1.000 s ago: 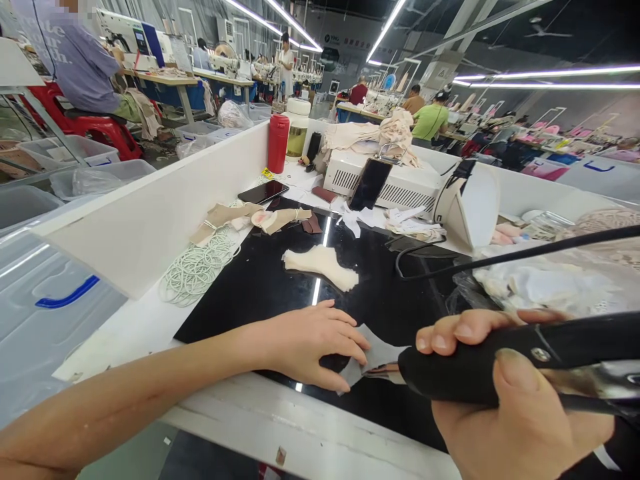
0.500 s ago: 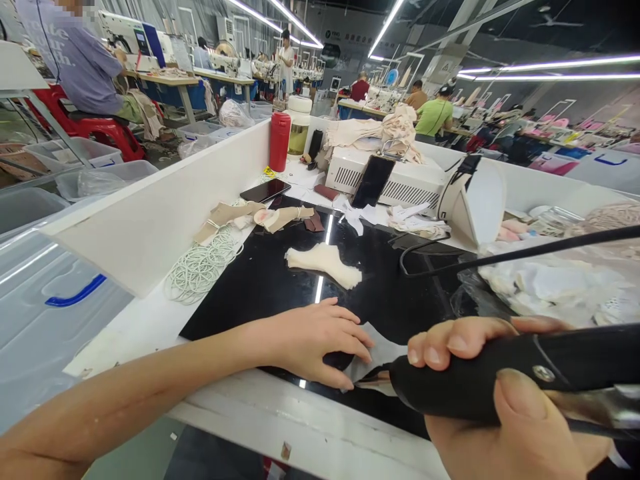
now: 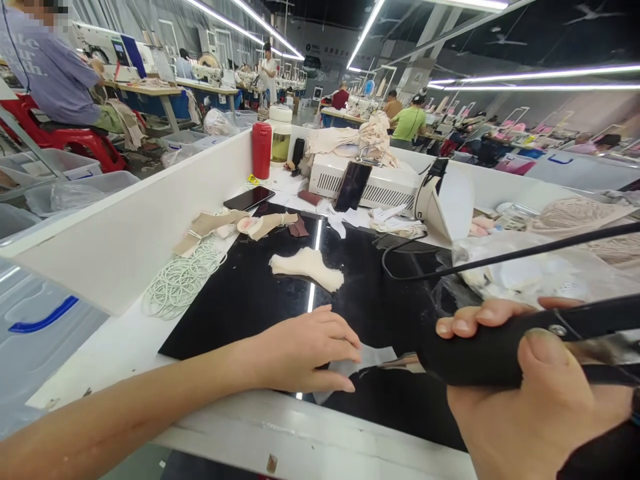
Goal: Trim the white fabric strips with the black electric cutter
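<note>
My left hand (image 3: 313, 350) rests on the black board near the front edge, fingers and thumb apart, fingertips over a thin grey translucent fabric piece (image 3: 377, 357). My right hand (image 3: 530, 393) is wrapped round a thick black-bodied tool (image 3: 480, 350) with a screw in its side; its exact kind is unclear. The tool's narrow metal tip (image 3: 407, 362) reaches the right side of the grey piece. Part of that piece is hidden under my left fingers. Farther back on the board lies a stack of cream shaped fabric pieces (image 3: 307, 267).
A bundle of pale green cord (image 3: 185, 280) and beige scraps (image 3: 207, 227) lie left. Behind stand a red bottle (image 3: 261, 150), a phone (image 3: 353, 187) leaning on a white machine (image 3: 385, 187), and a white cone-shaped shade (image 3: 453, 203). A black cable (image 3: 525, 253) crosses at right.
My right hand and the tool have moved right, away from my left hand. The tool's metal tip now shows more. The view has shifted slightly to the right.
</note>
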Tool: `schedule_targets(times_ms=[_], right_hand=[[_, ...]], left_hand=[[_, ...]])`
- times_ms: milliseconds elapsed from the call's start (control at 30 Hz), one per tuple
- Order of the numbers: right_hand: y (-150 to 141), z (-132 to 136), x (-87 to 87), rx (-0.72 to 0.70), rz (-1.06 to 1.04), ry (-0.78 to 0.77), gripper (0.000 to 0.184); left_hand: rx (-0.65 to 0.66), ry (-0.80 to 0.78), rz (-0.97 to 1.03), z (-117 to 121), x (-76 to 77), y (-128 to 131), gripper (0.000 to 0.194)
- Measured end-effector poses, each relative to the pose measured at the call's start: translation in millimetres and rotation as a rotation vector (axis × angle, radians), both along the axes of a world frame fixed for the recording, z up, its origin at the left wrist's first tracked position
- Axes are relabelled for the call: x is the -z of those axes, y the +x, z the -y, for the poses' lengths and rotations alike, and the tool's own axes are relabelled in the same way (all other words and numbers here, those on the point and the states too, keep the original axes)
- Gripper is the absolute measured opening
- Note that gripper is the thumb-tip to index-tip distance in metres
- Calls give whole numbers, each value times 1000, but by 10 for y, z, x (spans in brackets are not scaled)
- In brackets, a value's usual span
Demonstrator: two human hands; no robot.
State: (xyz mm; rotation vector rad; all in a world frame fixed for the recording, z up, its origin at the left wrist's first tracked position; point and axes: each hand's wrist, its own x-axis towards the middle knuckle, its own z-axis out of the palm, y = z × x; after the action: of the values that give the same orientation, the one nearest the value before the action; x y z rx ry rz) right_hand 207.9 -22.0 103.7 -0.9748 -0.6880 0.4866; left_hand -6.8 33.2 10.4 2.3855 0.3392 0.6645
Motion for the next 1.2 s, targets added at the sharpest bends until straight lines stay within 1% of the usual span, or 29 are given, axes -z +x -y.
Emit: schedule_targets(times_ms=[100,200,367,567,700,833,1033,1200], right_hand=[[-21,-18,43,-38,46,65,44],[-57,-29,74,-77,80,118,42],[-76,-39,139,-118,115,146,43],[-66,-18,238,-132,135,134,40],[-38,-21,231,-136,126,130,38],[20,-53,210,-82,103,166,39],[58,-65,270,-70,123,171,38],[84,-77,250,-73,113,139,38]], left_hand=[[7,79,-43,20,38,25,33],[-9,126,-89,27,41,17,31],[-12,161,-63,26,48,-9,29],[-13,148,-121,26,45,-31,32],[-16,142,-115,32,13,-42,31],[-35,111,-126,48,-7,-47,27],[-38,104,-129,50,2,-47,26],[-43,100,-144,51,0,-57,27]])
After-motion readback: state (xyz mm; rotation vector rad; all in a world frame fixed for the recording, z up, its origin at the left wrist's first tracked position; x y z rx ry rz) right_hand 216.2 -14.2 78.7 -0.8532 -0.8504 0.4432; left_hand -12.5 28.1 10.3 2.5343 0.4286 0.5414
